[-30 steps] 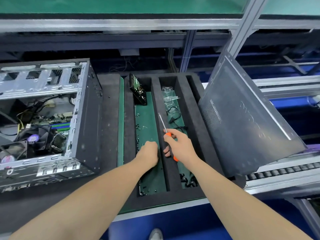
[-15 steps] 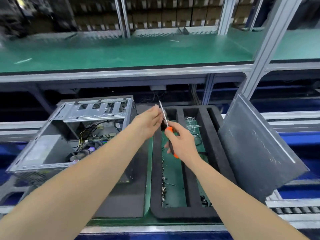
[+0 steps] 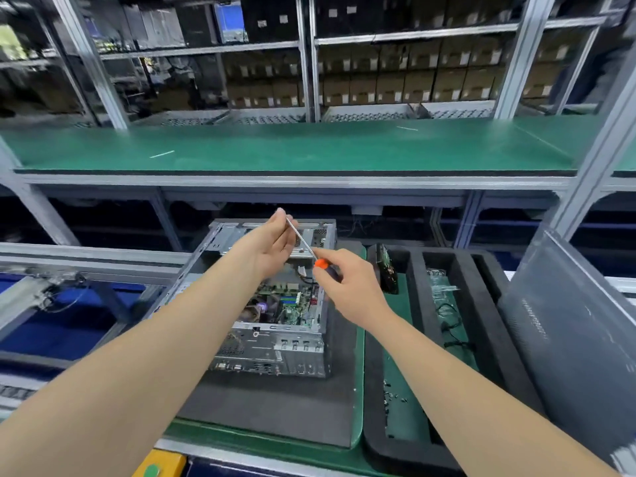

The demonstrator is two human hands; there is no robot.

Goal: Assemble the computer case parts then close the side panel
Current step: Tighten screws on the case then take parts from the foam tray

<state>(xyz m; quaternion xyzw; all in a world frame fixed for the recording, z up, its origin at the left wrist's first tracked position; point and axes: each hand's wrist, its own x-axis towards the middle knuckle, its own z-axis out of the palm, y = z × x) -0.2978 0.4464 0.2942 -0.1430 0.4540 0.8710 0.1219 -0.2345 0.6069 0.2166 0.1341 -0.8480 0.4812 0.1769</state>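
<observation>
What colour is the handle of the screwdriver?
The screwdriver handle is orange, dark further back; head view.

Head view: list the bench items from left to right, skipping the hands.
Open grey metal computer case → dark flat component propped in the black foam tray → clear plastic bags with black cables → large grey metal side panel leaning at the tray's right edge.

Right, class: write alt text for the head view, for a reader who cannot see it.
A person's right hand holds an orange-handled screwdriver, the left hand touching its tip, above an open computer case. A side panel leans at the right.
</observation>
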